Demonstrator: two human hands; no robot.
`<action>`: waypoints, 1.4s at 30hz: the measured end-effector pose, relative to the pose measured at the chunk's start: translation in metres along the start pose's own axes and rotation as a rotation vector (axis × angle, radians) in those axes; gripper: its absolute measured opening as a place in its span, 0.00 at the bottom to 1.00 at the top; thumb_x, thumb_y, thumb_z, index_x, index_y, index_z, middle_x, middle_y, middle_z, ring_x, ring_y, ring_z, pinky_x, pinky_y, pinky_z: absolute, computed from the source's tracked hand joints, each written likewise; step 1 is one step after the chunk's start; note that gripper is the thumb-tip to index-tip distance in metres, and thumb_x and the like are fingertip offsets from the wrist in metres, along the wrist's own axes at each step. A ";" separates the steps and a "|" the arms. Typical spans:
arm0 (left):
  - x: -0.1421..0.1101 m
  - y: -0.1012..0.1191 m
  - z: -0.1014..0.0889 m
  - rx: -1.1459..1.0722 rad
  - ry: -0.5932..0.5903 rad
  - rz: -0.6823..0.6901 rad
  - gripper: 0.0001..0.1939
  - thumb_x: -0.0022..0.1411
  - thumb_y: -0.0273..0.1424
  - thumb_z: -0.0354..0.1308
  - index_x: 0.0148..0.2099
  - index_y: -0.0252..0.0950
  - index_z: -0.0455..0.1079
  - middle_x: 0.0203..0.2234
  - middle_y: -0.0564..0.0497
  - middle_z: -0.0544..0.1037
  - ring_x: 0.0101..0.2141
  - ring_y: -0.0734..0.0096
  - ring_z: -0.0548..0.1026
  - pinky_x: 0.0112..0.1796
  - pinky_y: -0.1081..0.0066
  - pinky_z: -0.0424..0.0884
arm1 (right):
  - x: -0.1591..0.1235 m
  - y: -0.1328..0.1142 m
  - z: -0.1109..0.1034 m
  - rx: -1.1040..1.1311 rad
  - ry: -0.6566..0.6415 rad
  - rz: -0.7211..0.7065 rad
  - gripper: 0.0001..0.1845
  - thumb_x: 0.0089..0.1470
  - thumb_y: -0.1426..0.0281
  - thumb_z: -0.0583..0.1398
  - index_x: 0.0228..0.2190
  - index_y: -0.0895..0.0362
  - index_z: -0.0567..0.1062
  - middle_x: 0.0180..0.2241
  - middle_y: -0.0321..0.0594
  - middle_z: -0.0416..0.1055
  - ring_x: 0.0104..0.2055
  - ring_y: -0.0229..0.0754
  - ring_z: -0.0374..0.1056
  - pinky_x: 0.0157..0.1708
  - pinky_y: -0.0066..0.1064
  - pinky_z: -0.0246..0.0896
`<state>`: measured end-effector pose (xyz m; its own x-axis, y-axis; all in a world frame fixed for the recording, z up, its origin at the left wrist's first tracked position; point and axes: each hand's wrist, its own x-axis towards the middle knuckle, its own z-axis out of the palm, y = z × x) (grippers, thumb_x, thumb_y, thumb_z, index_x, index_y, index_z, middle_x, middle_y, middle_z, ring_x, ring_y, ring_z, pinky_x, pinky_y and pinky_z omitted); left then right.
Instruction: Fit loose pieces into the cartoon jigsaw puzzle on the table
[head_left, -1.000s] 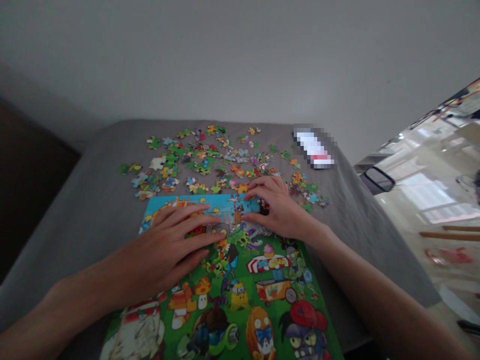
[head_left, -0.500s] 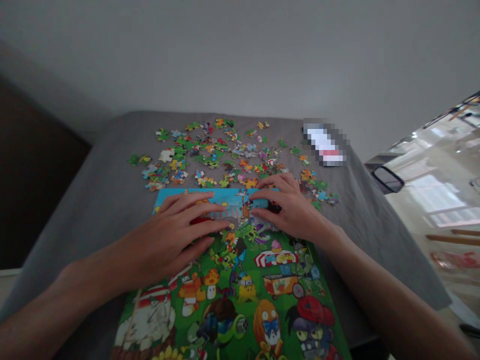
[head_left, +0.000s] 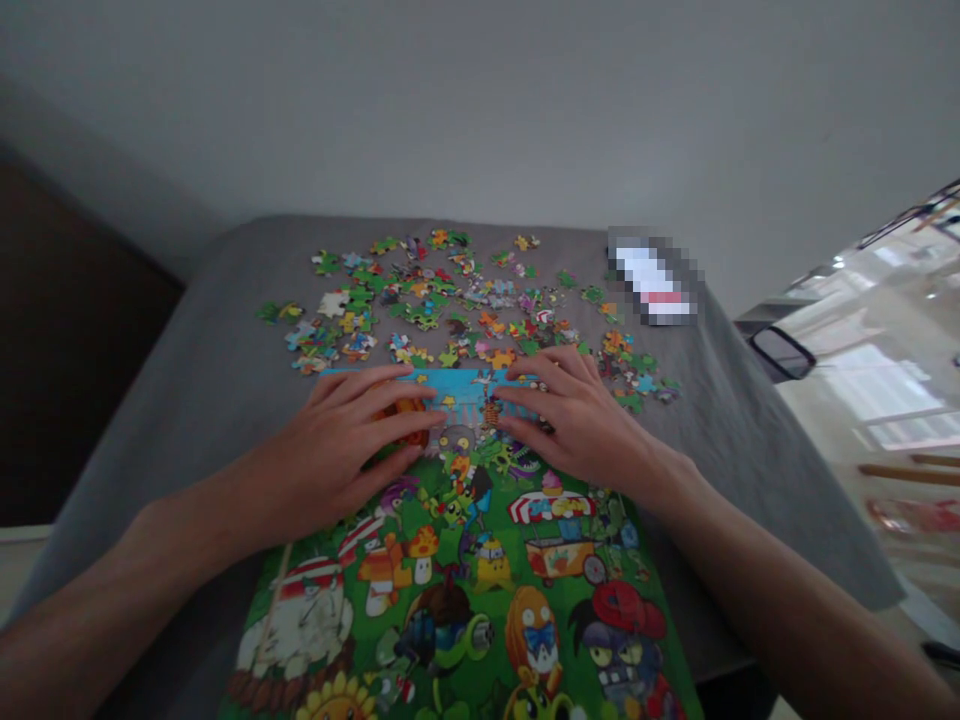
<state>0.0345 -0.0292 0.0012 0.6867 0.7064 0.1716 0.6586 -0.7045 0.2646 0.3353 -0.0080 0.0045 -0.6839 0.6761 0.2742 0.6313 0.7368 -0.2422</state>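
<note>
Beyond rectangular green-and-blue cartoon puzzle (head_left: pixel 465 580): scattered multicoloured jigsaw pieces (head_left: pixel 422 317). Blue end farthest, long axis near-to-far; left hand (head_left: pixel 341 440) and right hand (head_left: pixel 581 420) open.

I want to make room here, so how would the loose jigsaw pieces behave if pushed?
The jigsaw pieces look thin and flat, so they'd probably slide rather than roll. Their knobbed edges might snag where they crowd together, and the gray cloth underneath could add drag.

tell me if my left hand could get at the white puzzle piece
Probably yes: the white puzzle piece lies beyond your left hand, with only flat loose pieces between and nothing seen covering it.
</note>
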 end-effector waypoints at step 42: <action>-0.011 -0.055 -0.013 -0.032 -0.038 -0.288 0.27 0.66 0.42 0.62 0.66 0.52 0.69 0.70 0.44 0.60 0.70 0.39 0.47 0.63 0.33 0.48 | 0.087 -0.117 0.044 0.577 -0.196 0.119 0.10 0.54 0.78 0.69 0.37 0.56 0.78 0.40 0.38 0.75 0.31 0.34 0.73 0.35 0.31 0.72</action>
<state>-0.0132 0.0031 -0.0033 0.4840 0.8737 0.0491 0.8186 -0.4719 0.3273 0.1863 -0.0353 0.0158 -0.7103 0.7020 0.0515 0.4452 0.5047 -0.7397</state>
